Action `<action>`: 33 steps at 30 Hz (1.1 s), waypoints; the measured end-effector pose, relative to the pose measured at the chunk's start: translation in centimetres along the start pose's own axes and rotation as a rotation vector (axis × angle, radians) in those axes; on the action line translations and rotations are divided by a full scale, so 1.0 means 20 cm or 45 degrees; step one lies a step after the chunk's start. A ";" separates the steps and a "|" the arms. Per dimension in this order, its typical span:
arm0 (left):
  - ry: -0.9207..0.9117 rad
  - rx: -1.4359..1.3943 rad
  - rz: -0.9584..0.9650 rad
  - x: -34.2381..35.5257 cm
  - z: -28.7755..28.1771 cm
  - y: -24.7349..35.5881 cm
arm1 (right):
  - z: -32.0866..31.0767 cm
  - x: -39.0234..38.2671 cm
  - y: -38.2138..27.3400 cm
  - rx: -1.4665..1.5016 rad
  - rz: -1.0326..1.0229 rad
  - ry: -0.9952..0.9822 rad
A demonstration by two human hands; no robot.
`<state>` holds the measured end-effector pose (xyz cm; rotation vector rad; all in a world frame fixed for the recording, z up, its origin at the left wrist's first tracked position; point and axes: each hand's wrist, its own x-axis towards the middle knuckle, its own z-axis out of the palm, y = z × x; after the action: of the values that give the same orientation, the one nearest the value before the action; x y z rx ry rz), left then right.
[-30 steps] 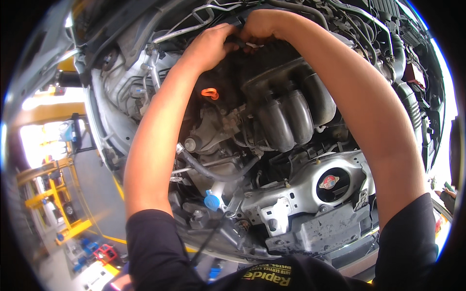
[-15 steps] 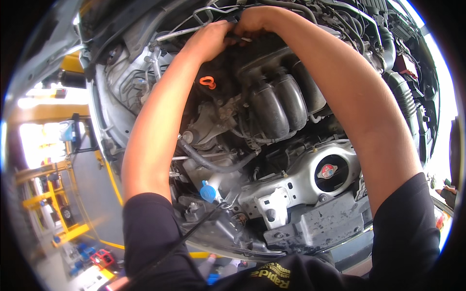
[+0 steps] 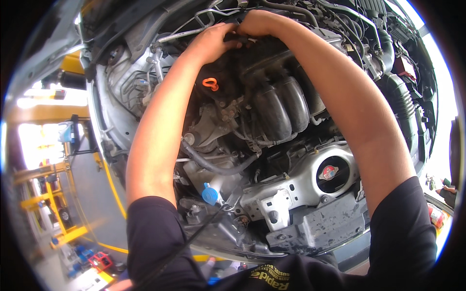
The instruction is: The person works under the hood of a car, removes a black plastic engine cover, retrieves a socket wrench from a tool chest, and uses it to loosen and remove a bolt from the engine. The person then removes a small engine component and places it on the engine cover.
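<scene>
Both my arms reach over a car's engine bay to the back of the engine. My left hand [image 3: 216, 42] is closed, its fingers bent around a dark spot behind the black engine cover. Right beside it, my right hand [image 3: 259, 23] curls downward with its fingertips mostly hidden. What the fingers grip is too dark and covered to make out. A metal pipe [image 3: 182, 35] runs next to my left hand. Nearer to me are an orange dipstick loop [image 3: 210, 84] and a black ribbed intake manifold [image 3: 286, 106], which lies below my right forearm.
A blue reservoir cap [image 3: 209, 195] and a red-topped radiator cap [image 3: 328, 172] sit near the front. A thin dark rod [image 3: 201, 227] slants up from the front edge. Hoses and a corrugated air duct [image 3: 400, 94] line the right. Yellow lift equipment [image 3: 53, 208] stands at left.
My right hand has shifted slightly down, and its forearm a little left. My left forearm has moved slightly right. The hands remain together at the same spot.
</scene>
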<state>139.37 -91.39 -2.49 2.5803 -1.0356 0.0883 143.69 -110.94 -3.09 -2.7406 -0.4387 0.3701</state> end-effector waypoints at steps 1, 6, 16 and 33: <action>0.034 -0.162 -0.081 -0.02 -0.01 -0.01 | 0.01 0.00 0.00 -0.029 -0.012 0.001; 0.201 -0.502 -0.321 -0.22 -0.22 0.02 | 0.01 -0.05 0.04 -0.505 -0.501 0.269; 0.444 -0.913 -0.799 -1.50 -0.73 1.00 | -0.10 -0.41 -0.21 -0.280 0.180 0.356; 1.469 -1.540 -1.807 -3.68 0.03 3.03 | -0.34 -1.81 -0.52 0.637 -0.665 -0.074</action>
<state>44.42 -83.59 1.45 1.1617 0.9435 0.3508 109.89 -116.04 14.20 -2.0439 -0.9102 0.3588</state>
